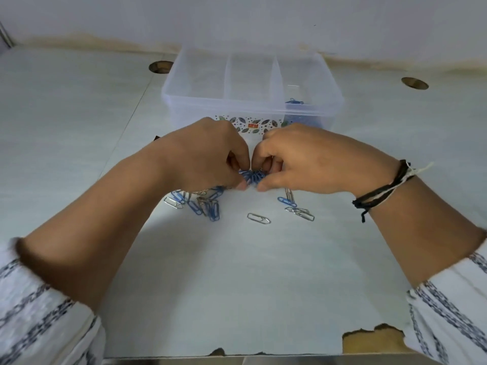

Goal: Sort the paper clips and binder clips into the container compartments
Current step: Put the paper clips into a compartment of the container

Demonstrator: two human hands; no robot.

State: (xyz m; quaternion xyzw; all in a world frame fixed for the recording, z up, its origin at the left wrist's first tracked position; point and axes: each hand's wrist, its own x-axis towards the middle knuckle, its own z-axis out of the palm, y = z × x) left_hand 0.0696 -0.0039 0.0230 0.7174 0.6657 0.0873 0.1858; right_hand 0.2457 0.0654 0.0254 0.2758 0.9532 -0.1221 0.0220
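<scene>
My left hand (pixel 208 156) and my right hand (pixel 303 159) meet in front of the clear plastic container (pixel 168 86), both pinching one tangled bunch of blue paper clips (pixel 253 177) just above the table. A heap of blue and silver paper clips (pixel 200 202) lies under my left hand. One silver clip (pixel 258 218) lies alone in the middle, and a few more clips (pixel 297 210) lie under my right hand. The container has three compartments; the right one holds blue clips (pixel 293 102), the other two look empty. No binder clips can be made out.
The white table has two round cable holes, one at the back left (pixel 160 67) and one at the back right (pixel 414 83). Its near edge is chipped (pixel 373 338). A wall stands right behind the container.
</scene>
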